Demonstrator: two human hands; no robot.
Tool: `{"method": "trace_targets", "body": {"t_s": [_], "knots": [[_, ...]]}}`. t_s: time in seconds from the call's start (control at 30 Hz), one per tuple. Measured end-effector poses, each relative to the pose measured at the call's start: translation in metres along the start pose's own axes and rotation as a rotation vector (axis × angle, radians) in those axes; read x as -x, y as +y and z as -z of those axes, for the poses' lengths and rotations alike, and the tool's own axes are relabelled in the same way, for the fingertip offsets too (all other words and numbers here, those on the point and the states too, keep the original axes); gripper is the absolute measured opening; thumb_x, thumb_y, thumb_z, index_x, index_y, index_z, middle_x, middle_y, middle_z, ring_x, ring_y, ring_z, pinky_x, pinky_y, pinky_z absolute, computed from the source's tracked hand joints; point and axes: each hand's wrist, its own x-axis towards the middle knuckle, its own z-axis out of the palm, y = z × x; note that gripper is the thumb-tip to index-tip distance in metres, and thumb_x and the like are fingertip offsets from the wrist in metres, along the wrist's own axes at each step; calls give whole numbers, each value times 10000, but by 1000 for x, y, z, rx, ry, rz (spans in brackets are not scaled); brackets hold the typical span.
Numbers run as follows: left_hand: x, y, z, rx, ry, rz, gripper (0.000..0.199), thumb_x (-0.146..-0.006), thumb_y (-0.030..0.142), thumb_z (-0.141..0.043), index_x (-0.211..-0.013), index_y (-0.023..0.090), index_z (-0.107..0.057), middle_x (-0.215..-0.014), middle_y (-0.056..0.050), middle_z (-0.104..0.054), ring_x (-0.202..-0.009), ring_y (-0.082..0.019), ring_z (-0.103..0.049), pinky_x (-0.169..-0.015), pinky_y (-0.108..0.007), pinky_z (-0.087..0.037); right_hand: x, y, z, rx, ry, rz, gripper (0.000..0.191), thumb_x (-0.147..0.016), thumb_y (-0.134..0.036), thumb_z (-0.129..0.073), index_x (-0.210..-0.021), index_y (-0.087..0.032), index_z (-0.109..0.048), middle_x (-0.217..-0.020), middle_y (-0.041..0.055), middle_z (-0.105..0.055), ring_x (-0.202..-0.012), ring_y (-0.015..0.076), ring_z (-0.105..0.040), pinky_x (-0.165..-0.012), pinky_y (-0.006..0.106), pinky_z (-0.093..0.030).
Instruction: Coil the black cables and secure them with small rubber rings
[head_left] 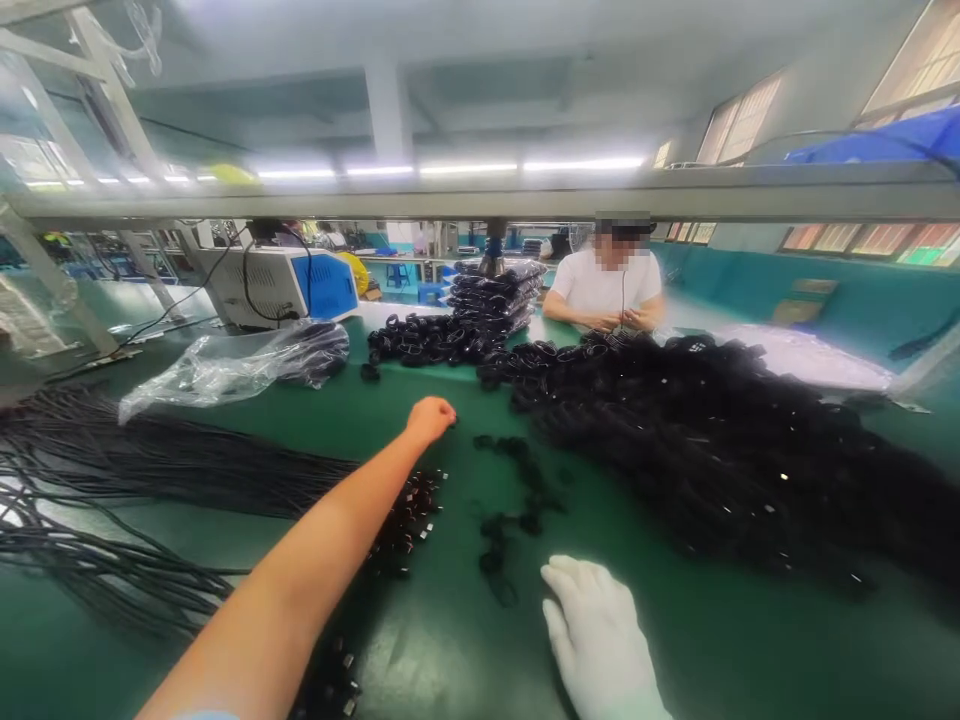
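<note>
My left hand [431, 420] is bare and reaches forward over the green tabletop [420, 640], its fingers closed in a pinch. A small dark bit shows at the fingertips, too small to name. My right hand [596, 630] wears a white glove and is at the near side, fingers stretched out and holding nothing visible. Between the hands are blurred small black loops [499, 555]. Below my left wrist lie the metal-tipped ends [420, 505] of long black cables [247, 465], partly hidden by my forearm.
A big heap of black coiled cables [720, 450] covers the right side. Bundled coils [427, 340] and stacked bagged packs [495, 295] stand behind. At left are a clear plastic bag [225, 370] and a blue-white machine [277, 285]. A person [607, 280] sits opposite; a shelf beam [480, 203] crosses above.
</note>
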Motion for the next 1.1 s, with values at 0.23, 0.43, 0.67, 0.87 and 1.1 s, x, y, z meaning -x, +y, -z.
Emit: {"method": "trace_targets", "body": {"t_s": [0.23,0.43,0.67,0.87,1.1], "knots": [[142,1,-35,375,-283,-253,158,-752,197,-563,-860,125,-653,-690,2,-599,-568,-88,-561,-605,-238,-505,-5,-11,25,-471,29,-191,283,-812,-266,-424,-990,-223,-639,-1063,78,-654,-1018,256,-578,-928,431,-415],[205,-13,-68,557,-213,-256,142,-681,211,-545,-794,127,-570,-658,1,-583,-529,-87,-543,-538,-216,-479,-5,-58,55,-1149,-202,-341,305,-684,-366,-597,-899,-151,-620,-764,57,-680,-642,172,-615,-602,291,-498],[217,-45,-60,305,29,-195,99,-724,172,-462,-780,154,-542,-638,9,-552,-567,-119,-563,-545,-229,-477,20,-59,50,-1114,-143,-481,195,-656,-351,-563,-717,-166,-545,-508,-27,-528,-459,113,-521,-482,239,-446],[222,-62,-51,-99,58,-243,178,-705,113,-557,-785,223,-671,-822,-13,-645,-812,-182,-605,-761,-282,-429,40,-43,56,-877,-107,-538,267,-691,-362,-503,-790,-136,-607,-582,23,-577,-478,141,-544,-480,268,-449],[229,-54,-50,-375,38,-271,228,-770,151,-519,-864,274,-686,-914,-19,-683,-859,-220,-623,-737,-306,-429,46,-52,49,-511,-19,-359,218,-721,-217,-494,-806,-173,-689,-897,109,-685,-976,283,-593,-955,431,-380]]}}
